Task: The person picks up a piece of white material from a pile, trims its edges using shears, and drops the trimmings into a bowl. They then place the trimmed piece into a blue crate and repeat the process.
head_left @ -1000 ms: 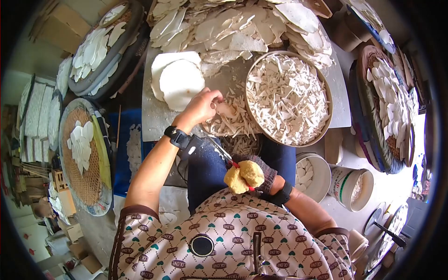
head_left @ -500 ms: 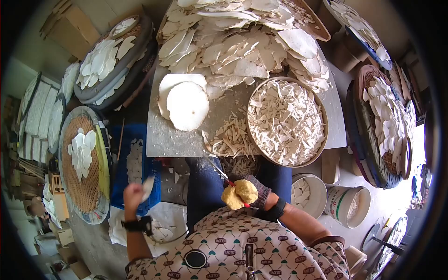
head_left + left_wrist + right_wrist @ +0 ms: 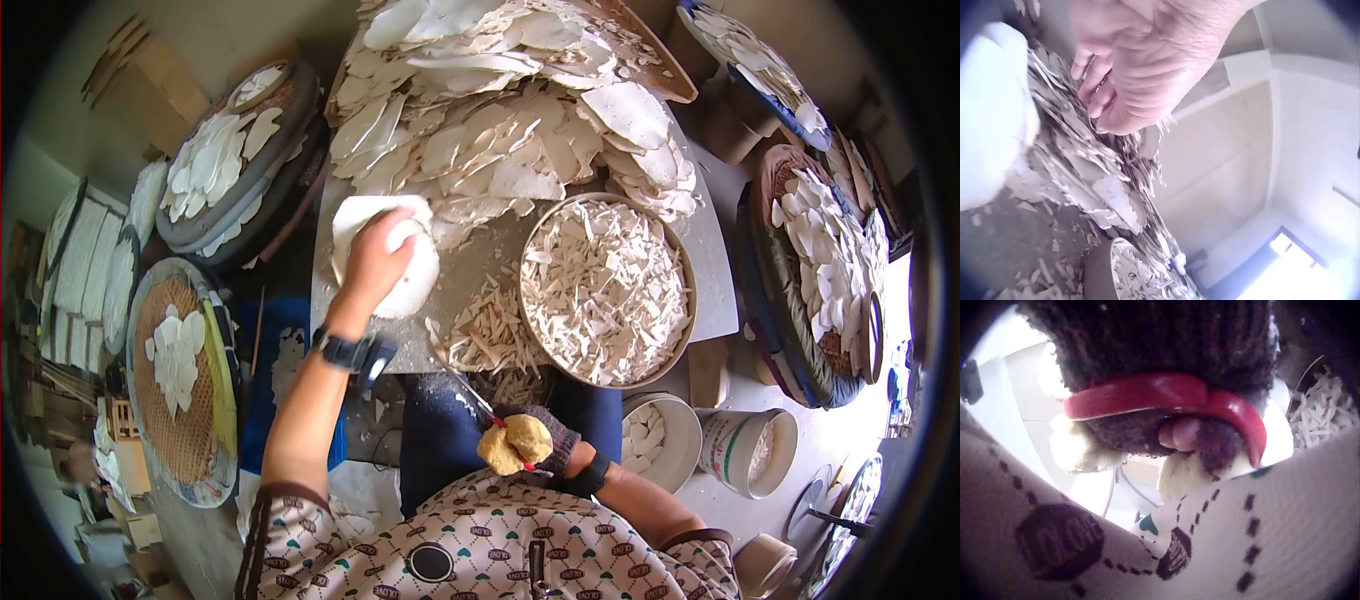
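My bare left hand is over the pale flat slices at the left of the table. Its fingers are loosely bent in the left wrist view, with nothing visible between them; one white slice shows beside the hand there. My gloved right hand rests low near my lap and grips red-handled scissors, blades pointing up and left to the table edge. Yellow foam is wrapped about the handles. In the right wrist view the red handle curves round the dark knitted glove.
A round pan full of pale trimmings stands on the table, beside loose trimmings. Behind lies a big heap of slices. A blue crate, white buckets and woven trays surround me.
My left hand went from the trimmings down left beside the blue crate with a small pale piece, then came back up over the slices. My right hand stays low with the scissors.
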Available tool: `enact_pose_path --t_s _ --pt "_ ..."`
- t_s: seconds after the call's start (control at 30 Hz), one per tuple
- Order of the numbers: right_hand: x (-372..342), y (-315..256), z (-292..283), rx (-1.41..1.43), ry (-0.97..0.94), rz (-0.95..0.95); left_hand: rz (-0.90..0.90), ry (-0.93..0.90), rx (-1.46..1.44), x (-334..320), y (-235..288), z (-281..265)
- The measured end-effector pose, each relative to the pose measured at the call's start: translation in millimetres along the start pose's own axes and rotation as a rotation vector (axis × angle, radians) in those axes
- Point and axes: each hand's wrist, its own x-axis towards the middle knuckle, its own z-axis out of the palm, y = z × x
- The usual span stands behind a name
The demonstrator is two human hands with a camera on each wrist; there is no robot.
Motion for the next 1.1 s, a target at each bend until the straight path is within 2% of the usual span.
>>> enact_pose_path --t_s 0.1,0.2,0.3,0.4,0.43,0.53,0.63,0.73,0.83,0.93,0.97,1.0,1.07,1.1 --pt "-0.9 -9.8 -7.4 -0.038 0.067 0.019 0.2 -0.106 0.201 77.5 7.9 50.4" --pt "-0.9 -11.0 -12.2 -0.042 0.129 -0.078 0.076 -0.155 0.622 123.7 -1.3 88.5" --pt "-3.2 -16.9 -21.2 -0.229 0.114 -0.053 -0.049 -0.249 0.573 136.5 -6.7 96.7" --pt "-4.9 -12.5 -24.2 -0.125 0.181 -0.11 -0.019 -0.241 0.504 136.2 -6.2 94.8" --pt "-4.4 -10.6 -24.6 -0.047 0.19 -0.067 0.001 -0.2 0.511 134.0 -4.9 97.1" --pt "-3.6 -13.8 -29.6 -0.263 0.143 -0.044 0.138 -0.084 0.525 121.8 -3.9 102.7" --pt "-3.2 -2.9 -27.3 -0.04 0.182 -0.108 0.347 0.056 0.435 110.3 16.5 101.3" --pt "-1.2 15.0 -27.8 0.218 0.153 -0.029 0.438 -0.146 0.288 96.4 40.8 111.4" --pt "-1.3 -1.5 -23.5 0.202 0.129 -0.035 0.456 -0.133 0.355 93.6 33.9 124.3" --pt "-2.3 -9.7 -23.5 0.013 0.149 -0.042 0.488 0.002 0.28 91.5 25.2 128.6" --pt "-4.1 -7.0 -21.0 0.15 0.181 -0.077 0.397 0.0 0.092 83.2 25.8 118.9" --pt "-3.2 -13.1 -20.7 -0.084 0.204 -0.163 0.289 0.052 -0.077 74.0 28.3 112.3" --pt "-2.9 4.6 -24.7 0.165 0.158 -0.117 -0.224 -0.129 -0.283 53.8 13.8 90.6" --pt "-3.3 -4.0 -22.3 0.1 0.198 -0.151 -0.307 -0.154 -0.725 41.0 11.3 80.8"
